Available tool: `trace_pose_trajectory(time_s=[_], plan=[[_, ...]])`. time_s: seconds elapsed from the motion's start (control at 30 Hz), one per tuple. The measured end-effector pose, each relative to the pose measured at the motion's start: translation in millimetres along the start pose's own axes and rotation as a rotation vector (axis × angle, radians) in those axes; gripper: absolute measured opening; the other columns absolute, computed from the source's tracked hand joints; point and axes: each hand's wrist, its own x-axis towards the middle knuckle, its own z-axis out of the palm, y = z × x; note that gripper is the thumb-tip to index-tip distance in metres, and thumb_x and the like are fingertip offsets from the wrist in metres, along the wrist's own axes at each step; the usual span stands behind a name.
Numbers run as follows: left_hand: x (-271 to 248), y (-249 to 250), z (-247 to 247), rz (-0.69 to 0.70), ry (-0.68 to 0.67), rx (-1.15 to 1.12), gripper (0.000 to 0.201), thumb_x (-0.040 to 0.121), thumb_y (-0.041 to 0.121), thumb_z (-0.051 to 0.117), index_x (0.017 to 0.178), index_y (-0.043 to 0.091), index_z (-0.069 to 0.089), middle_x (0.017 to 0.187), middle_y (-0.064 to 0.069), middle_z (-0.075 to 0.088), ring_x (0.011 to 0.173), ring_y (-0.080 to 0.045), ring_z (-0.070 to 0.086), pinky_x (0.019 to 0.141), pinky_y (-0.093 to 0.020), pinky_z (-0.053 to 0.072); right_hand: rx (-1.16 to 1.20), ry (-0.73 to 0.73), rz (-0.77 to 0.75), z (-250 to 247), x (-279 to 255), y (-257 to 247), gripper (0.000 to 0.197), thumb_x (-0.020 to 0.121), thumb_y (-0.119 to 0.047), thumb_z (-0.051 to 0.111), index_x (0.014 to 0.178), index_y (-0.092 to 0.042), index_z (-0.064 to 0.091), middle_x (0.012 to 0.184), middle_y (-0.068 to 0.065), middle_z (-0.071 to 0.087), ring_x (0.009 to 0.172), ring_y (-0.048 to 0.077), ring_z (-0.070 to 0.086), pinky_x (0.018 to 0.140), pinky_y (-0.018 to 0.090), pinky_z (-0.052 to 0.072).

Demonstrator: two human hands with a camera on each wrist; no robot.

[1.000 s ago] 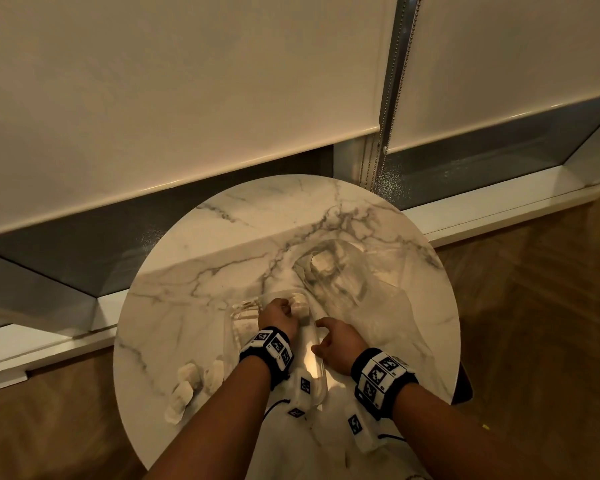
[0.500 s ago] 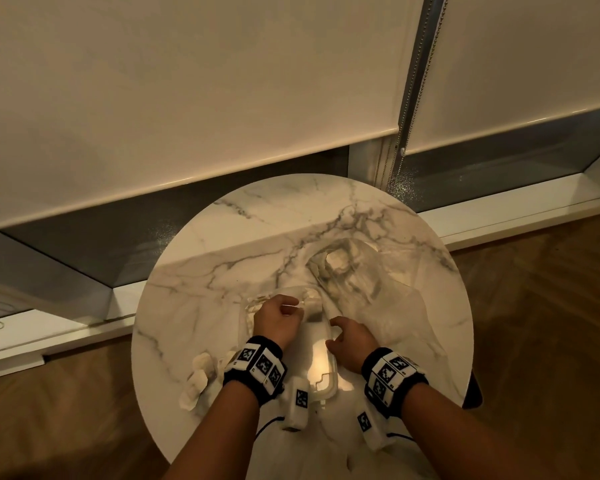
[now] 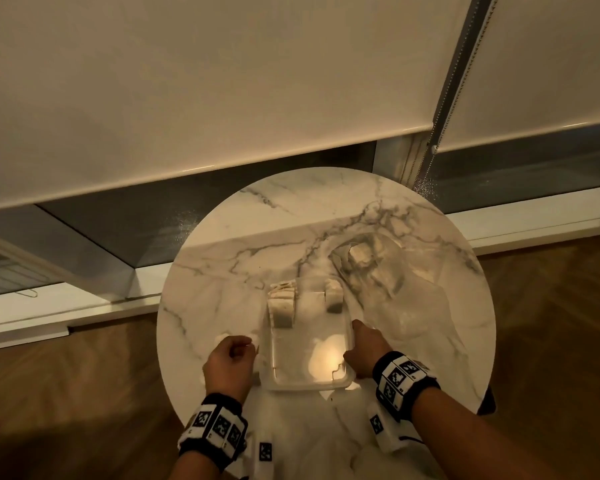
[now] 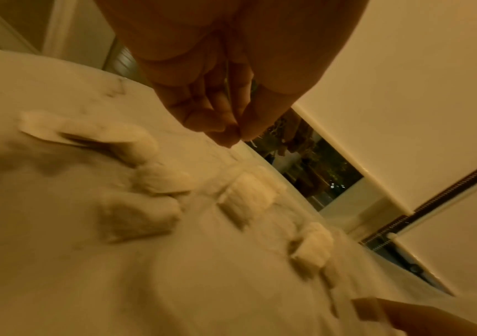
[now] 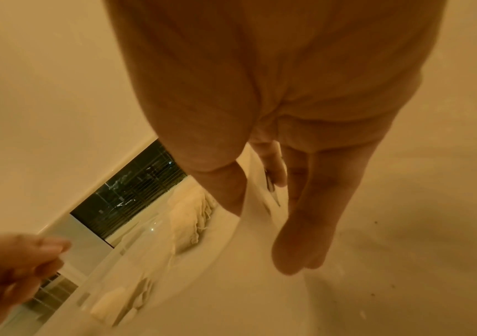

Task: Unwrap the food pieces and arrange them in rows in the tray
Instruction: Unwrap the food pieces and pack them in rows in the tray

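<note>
So the setup is a round marble-look table, white with grey veining and a smooth glossy top. Sitting near the front edge is the tray, a clear, rectangular plastic thing with rounded corners, shiny enough that a warm light blob reflects off its floor.

Inside the tray, at the far end, there's a row of pale, blocky food pieces on the left side, packed tight against each other, plus a shorter row on the right side. They look soft and off-white, kinda chalky on the surface. A few more wrapped pieces lie on the table just left of the tray, lumpy with crinkled wrapper ends.

The left hand hovers just left of the tray, fingers curled in with thumb and fingertips pinched together; the wrist view is too blurry to say if there's anything between them. The right hand rests at the tray's right rim, with the thumb on the inside of the wall and the fingers stretched down the outside.

Further back right there's a crumpled clear plastic bag with one more pale chunk in it. Behind the table are cream roller blinds with a bead chain, and wood flooring underneath.
</note>
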Motion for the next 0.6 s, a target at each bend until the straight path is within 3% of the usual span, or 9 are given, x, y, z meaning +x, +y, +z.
trace_pose_trajectory(time_s=[0.13, 0.2, 0.3, 0.47, 0.6], plan=[[9.4, -32.3, -14.2, -0.046, -0.074, 0.231, 0.009, 0.085, 0.02, 0.07, 0.092, 0.024, 0.069, 0.094, -0.005, 0.071, 0.093, -0.026, 0.066, 0.089, -0.031, 0.05, -0.015, 0.015, 0.023, 0.3, -1.4, -3.3, 0.043, 0.088, -0.015, 0.058, 0.129, -0.016, 0.046, 0.126, 0.012, 0.058, 0.111, 0.028, 0.059, 0.082, 0.029, 0.047], [10.6, -44.0, -11.1, -0.012, -0.159, 0.337, 0.024, 0.082, 0.022, 0.074, 0.106, 0.019, 0.07, 0.106, -0.006, 0.07, 0.096, -0.025, 0.065, 0.088, -0.028, 0.049, -0.017, 0.022, 0.032, -0.4, -2.7, -3.6, 0.042, 0.089, -0.017, 0.058, 0.129, -0.015, 0.047, 0.125, 0.013, 0.059, 0.111, 0.029, 0.06, 0.083, 0.029, 0.049], [5.7, -50.1, -2.0, -0.001, -0.241, 0.343, 0.035, 0.081, 0.031, 0.077, 0.112, 0.017, 0.067, 0.107, -0.003, 0.067, 0.096, -0.022, 0.063, 0.083, -0.024, 0.045, 0.008, 0.028, 0.047, -0.3, -6.8, -5.9, 0.045, 0.087, -0.022, 0.061, 0.13, -0.014, 0.048, 0.124, 0.012, 0.059, 0.107, 0.029, 0.061, 0.087, 0.037, 0.056], [6.1, -42.8, 3.9, 0.057, -0.131, 0.325, 0.021, 0.083, 0.028, 0.073, 0.096, 0.013, 0.065, 0.092, -0.002, 0.063, 0.091, -0.024, 0.062, 0.081, -0.031, 0.051, 0.069, 0.028, 0.081, -3.2, -14.7, -10.9, 0.052, 0.086, -0.023, 0.064, 0.134, -0.014, 0.047, 0.122, 0.013, 0.06, 0.103, 0.029, 0.063, 0.083, 0.042, 0.059], [15.7, -32.8, 8.9, 0.102, -0.152, 0.37, 0.043, 0.086, 0.034, 0.069, 0.123, 0.014, 0.059, 0.117, -0.01, 0.06, 0.107, -0.027, 0.059, 0.091, -0.031, 0.049, 0.056, 0.053, 0.079, -3.2, -21.6, -12.5, 0.05, 0.087, -0.021, 0.062, 0.135, -0.014, 0.048, 0.123, 0.014, 0.061, 0.106, 0.03, 0.063, 0.087, 0.04, 0.058]])
